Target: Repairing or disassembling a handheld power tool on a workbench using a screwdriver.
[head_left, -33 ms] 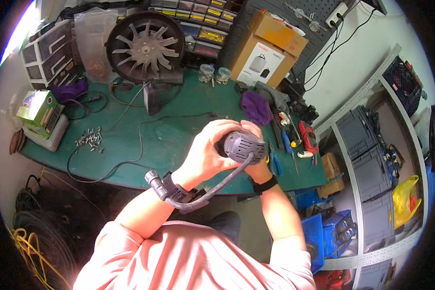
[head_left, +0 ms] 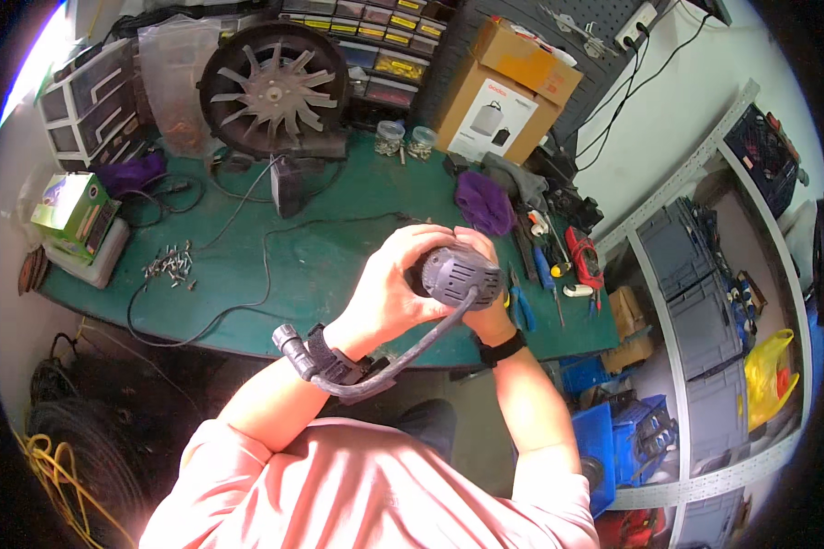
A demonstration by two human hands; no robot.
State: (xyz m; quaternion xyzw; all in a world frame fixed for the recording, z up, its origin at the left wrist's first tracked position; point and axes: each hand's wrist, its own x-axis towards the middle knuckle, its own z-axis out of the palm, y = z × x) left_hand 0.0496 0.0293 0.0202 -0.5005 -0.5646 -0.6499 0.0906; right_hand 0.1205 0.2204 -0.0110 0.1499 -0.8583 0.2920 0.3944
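Fingers of L hand (head_left: 384,284) are part-bent, thumb apart, spread to the width of the vented motor housing (head_left: 460,279) and curled round its L side. R hand (head_left: 492,322) closes on the far R side; its fingertips are mostly hidden, so exact contact pts can't be told. Housing sits btwn both palms, raised over the near edge of the green workbench (head_left: 233,220), slotted end facing the wearer. Thick cord (head_left: 403,363) loops from that end to a ribbed connector (head_left: 290,346) beside the L wrist strap (head_left: 330,355). For a good hold, as judged: carry wt. on both palms, keep fingers clear of slots, leave cord slack w/o pull at its exit, and don't let the connector snag the strap. Further out: loose screws (head_left: 168,265) L, blue-handled pliers (head_left: 522,308) just R of R hand, bladed fan wheel (head_left: 279,91) at rear. Vs. earlier frame: grip, housing angle & cord loop match; only the whole view is offset v. slightly; bench items unmoved.
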